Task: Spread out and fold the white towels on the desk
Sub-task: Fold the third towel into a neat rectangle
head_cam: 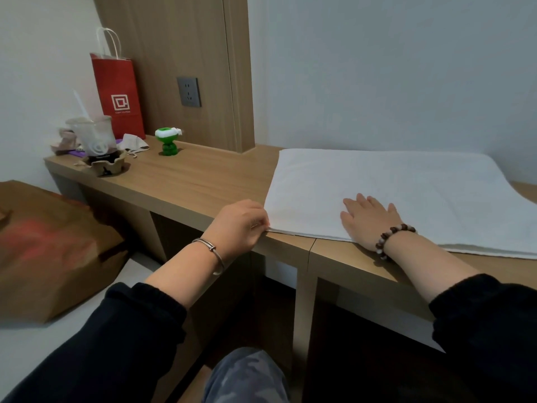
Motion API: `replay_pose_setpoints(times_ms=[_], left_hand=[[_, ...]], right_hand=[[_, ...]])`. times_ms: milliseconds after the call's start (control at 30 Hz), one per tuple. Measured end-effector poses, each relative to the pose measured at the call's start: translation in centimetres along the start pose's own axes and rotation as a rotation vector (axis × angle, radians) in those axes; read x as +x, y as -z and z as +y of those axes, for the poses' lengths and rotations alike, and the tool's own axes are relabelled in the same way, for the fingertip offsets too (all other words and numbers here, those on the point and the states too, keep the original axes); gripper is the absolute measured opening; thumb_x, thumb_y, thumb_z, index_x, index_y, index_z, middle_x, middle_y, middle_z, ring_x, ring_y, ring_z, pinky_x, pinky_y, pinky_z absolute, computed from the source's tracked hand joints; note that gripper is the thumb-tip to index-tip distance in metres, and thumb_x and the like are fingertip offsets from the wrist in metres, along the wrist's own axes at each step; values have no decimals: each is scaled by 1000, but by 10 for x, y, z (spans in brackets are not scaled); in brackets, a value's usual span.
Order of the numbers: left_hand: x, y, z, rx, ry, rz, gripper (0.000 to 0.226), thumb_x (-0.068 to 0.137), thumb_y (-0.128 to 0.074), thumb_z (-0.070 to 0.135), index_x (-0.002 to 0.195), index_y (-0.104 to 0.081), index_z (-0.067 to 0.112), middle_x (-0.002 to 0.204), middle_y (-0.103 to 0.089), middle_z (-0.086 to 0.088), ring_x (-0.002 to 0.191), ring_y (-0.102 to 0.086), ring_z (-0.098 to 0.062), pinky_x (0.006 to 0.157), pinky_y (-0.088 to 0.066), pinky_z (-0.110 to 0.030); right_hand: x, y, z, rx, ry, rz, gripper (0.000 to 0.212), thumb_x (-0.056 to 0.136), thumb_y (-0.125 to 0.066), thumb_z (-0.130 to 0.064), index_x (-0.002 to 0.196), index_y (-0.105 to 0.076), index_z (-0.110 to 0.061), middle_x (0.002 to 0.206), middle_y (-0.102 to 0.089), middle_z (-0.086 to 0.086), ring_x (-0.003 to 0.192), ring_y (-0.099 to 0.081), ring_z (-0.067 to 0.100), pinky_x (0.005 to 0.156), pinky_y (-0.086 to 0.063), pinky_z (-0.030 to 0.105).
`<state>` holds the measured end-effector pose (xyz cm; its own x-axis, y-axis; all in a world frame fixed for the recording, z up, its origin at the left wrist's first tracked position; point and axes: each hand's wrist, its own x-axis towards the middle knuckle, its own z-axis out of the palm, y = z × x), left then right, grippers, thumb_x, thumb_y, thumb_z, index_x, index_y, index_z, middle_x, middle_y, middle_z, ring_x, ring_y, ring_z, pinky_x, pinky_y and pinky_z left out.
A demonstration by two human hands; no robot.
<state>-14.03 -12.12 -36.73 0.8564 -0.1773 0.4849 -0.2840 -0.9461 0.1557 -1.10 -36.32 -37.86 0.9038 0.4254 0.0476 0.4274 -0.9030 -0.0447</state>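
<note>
The white towel (392,184) lies spread flat on the right part of the wooden desk (203,181). Its near edge runs along the desk's front edge, and its far edge lies close to the wall.

The left hand (238,225) is at the towel's near-left corner, at the front edge of the desk. Its fingers are curled and pinch that corner. A silver bangle (210,251) sits on this wrist.

The right hand (369,219) rests palm down on the towel near its front edge, with straight, slightly spread fingers, gripping nothing. A beaded bracelet (392,237) sits on this wrist. Both arms wear black sleeves.

At the left end of the desk:
- A red paper bag (117,94) stands against the wooden wall panel.
- A plastic cup (93,135) with a straw stands in a cardboard holder.
- A green figurine (168,142) stands just right of the cup.

A wall socket (189,91) is set in the panel. A brown paper bag (49,248) lies left of the desk.
</note>
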Motion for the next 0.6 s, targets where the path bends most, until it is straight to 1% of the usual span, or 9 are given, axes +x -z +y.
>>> replay_pose_setpoints(times_ms=[100, 167, 233, 300, 400, 467, 500, 567, 600], left_hand=[[8, -2, 6, 133, 46, -56, 32, 94, -47, 33, 78, -66, 13, 80, -60, 2, 77, -52, -13, 65, -46, -27], [15, -3, 11, 253, 56, -58, 42, 95, -40, 39, 69, -62, 13, 70, -53, 4, 69, -49, -14, 58, -40, -26], [22, -4, 14, 368, 66, -76, 46, 96, -37, 39, 64, -56, 12, 64, -47, 3, 65, -47, -17, 59, -40, -29], [30, -4, 20, 510, 106, -125, 47, 97, -34, 37, 58, -44, 12, 61, -41, 1, 61, -43, -18, 57, -37, -31], [49, -8, 43, 686, 163, -201, 41, 96, -40, 32, 58, -36, 16, 63, -43, 1, 58, -33, -14, 59, -27, -30], [66, -19, 63, 657, 173, -214, 26, 94, -43, 25, 71, -49, 15, 82, -56, -1, 75, -43, -18, 66, -29, -31], [75, -27, 73, 574, 177, -204, 21, 95, -41, 25, 87, -57, 14, 97, -58, -3, 90, -47, -22, 71, -33, -32], [91, -46, 94, 341, 190, -210, 31, 98, -35, 26, 119, -54, 14, 119, -54, -7, 113, -45, -26, 85, -39, -36], [97, -55, 104, 236, 202, -244, 35, 99, -32, 28, 127, -49, 15, 127, -51, -7, 119, -43, -27, 92, -39, -38]], right_hand=[[-10, -4, -11, -27, 94, -9, 65, 94, -12, -59, 150, -10, -27, 160, -3, 0, 146, -4, 21, 115, -3, 52], [-16, -3, -9, -18, 100, -23, 68, 92, -12, -64, 151, -8, -29, 160, -2, -2, 146, -3, 20, 114, -3, 53], [-21, 2, 10, -6, 55, -59, 68, 92, -13, -64, 151, -6, -31, 160, 1, -3, 146, -1, 19, 114, -3, 54], [-26, 7, 34, -17, -26, -97, 68, 92, -13, -66, 151, -4, -32, 160, 3, -3, 147, 1, 20, 114, -3, 55], [-31, 5, 51, -48, -100, -104, 69, 91, -11, -67, 151, -3, -32, 160, 4, -2, 147, 1, 22, 114, -3, 55], [-31, 2, 48, -45, -107, -97, 69, 91, -11, -66, 151, -3, -32, 160, 3, -1, 147, 1, 23, 114, -4, 55], [-30, 1, 46, -40, -107, -94, 69, 91, -11, -66, 150, -3, -32, 160, 3, -1, 147, 0, 23, 114, -5, 55], [-30, 1, 44, -34, -108, -86, 68, 92, -13, -65, 151, -4, -31, 160, 2, 0, 146, 0, 24, 114, -5, 54], [-31, 3, 45, -29, -98, -83, 66, 94, -14, -62, 151, -5, -31, 160, 1, 0, 146, -1, 24, 114, -6, 53]])
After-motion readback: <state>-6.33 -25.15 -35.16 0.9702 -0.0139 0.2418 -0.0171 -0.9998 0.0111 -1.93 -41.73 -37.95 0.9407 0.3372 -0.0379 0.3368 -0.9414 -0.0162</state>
